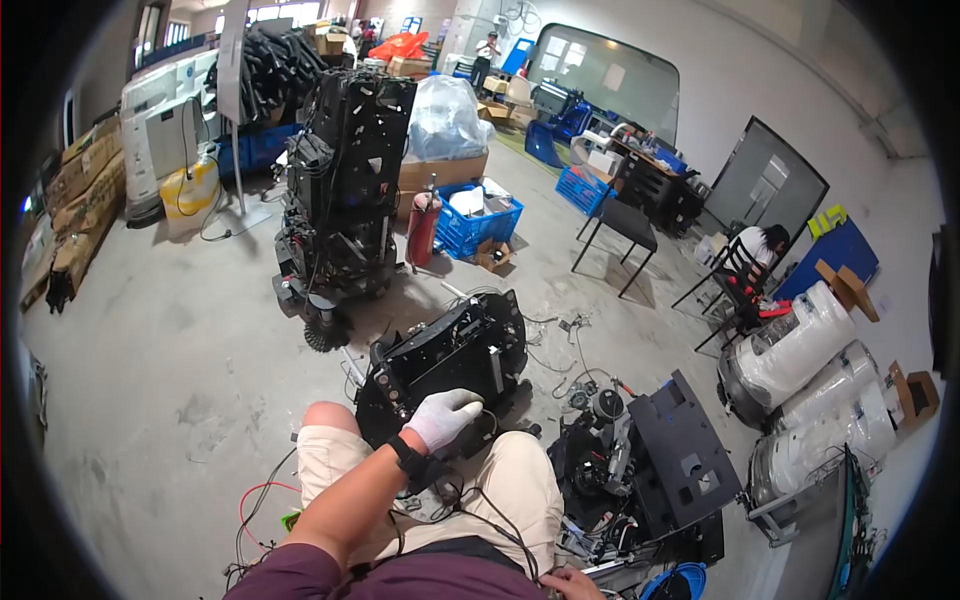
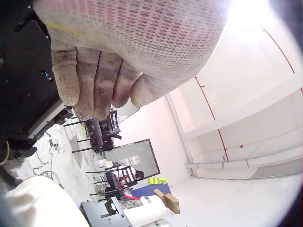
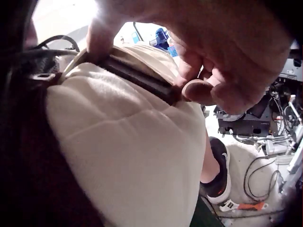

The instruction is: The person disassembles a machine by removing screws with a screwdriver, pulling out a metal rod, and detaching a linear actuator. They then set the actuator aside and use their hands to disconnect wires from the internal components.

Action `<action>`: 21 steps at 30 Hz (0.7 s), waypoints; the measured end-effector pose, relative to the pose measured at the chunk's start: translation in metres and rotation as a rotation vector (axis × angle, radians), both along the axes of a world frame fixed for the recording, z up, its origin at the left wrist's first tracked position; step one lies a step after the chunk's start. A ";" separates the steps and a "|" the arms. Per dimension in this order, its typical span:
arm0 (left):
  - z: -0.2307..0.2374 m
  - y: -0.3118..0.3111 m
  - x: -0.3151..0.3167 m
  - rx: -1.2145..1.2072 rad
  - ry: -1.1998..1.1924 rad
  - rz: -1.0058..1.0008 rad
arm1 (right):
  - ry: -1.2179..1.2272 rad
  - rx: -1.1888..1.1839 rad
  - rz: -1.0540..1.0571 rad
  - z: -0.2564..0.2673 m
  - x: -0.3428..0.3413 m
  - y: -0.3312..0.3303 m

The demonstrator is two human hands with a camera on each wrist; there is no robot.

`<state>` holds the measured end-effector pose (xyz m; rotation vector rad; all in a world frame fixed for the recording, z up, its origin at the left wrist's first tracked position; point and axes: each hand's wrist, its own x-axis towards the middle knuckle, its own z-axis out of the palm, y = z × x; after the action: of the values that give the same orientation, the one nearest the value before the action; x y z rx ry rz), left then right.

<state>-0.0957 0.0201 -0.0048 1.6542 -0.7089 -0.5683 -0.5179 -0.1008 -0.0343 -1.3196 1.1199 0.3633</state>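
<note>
My left hand (image 1: 442, 420), in a whitish knit glove, is over the near edge of a black machine base (image 1: 445, 355) lying on the floor between my knees. Its fingers are loosely bent, and nothing shows between them in the left wrist view. Bare, my right hand (image 1: 573, 583) is down at my right hip. In the right wrist view its fingers and thumb grip the two ends of a dark slim slab (image 3: 137, 79), phone-like in shape, at the pocket of the light shorts (image 3: 128, 123). Most of the slab is hidden in the cloth.
A tall black machine frame (image 1: 345, 190) stands ahead, beside a red fire extinguisher (image 1: 422, 230) and a blue crate (image 1: 480, 225). On my right, a dark panel (image 1: 685, 450) leans among loose parts and cables. An orange-handled tool (image 3: 248, 206) lies by my shoe (image 3: 218, 170).
</note>
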 end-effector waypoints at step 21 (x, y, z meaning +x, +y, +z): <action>-0.013 0.003 0.004 0.032 0.034 0.013 | -0.322 0.103 -0.197 -0.063 -0.031 0.007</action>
<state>-0.0919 0.0235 -0.0182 1.6739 -0.6668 -0.6002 -0.5486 -0.0935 -0.0973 -1.1190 0.9358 0.0579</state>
